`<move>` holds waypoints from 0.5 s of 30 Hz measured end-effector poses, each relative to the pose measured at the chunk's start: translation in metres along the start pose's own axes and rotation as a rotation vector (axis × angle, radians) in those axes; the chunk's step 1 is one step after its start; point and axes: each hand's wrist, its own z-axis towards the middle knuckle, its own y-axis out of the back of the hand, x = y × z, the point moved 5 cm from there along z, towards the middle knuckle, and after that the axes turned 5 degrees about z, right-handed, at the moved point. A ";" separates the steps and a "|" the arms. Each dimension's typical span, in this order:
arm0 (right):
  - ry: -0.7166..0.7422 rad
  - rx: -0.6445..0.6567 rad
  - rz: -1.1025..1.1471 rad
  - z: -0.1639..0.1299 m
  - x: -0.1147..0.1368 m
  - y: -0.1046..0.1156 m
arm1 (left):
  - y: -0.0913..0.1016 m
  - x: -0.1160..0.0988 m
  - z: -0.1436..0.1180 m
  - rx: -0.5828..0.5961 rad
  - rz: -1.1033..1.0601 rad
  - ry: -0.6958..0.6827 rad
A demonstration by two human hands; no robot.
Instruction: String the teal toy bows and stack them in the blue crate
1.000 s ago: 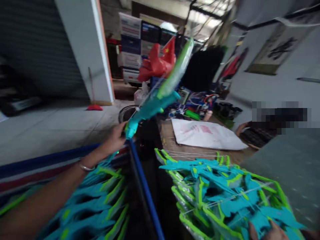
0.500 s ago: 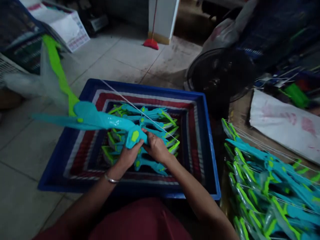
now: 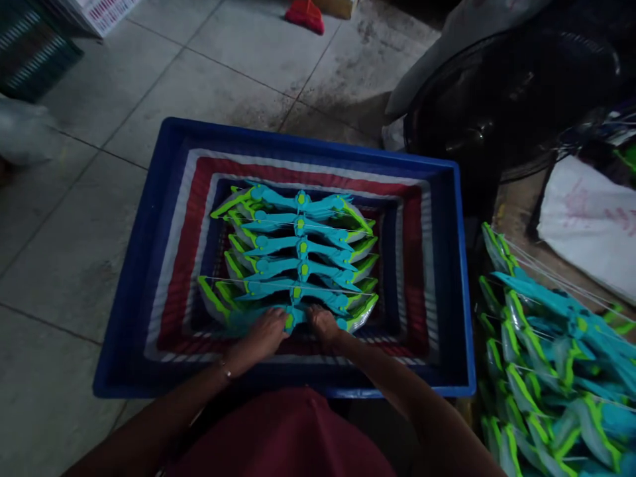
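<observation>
A blue plastic crate (image 3: 149,218) with a red-and-white striped lining sits on the floor in front of me. Inside it lies a neat stack of several teal and lime-green toy bows (image 3: 298,248), strings across them. My left hand (image 3: 261,333) and my right hand (image 3: 324,322) both rest on the nearest toy bow (image 3: 293,317) at the stack's front edge, fingers curled over its middle grip. A thin bracelet circles my left wrist.
To my right, a heap of more teal-green bows (image 3: 551,371) lies on a low table beside a white sheet (image 3: 591,225). A black floor fan (image 3: 501,99) stands behind the crate. Grey tiled floor (image 3: 74,218) extends left; a red broom head (image 3: 305,13) lies at the top.
The bow held up in my left hand a second ago has come down into the crate, flat on the stack's near edge. My view has tilted down onto the crate.
</observation>
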 end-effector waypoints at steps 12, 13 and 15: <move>-0.035 0.031 -0.043 0.004 -0.005 -0.014 | -0.042 0.046 0.059 0.145 0.278 -0.028; -0.040 0.040 -0.041 0.003 -0.006 -0.012 | -0.043 0.047 0.059 0.146 0.272 -0.030; -0.051 0.060 -0.031 -0.001 -0.008 -0.010 | -0.045 0.048 0.059 0.149 0.250 -0.032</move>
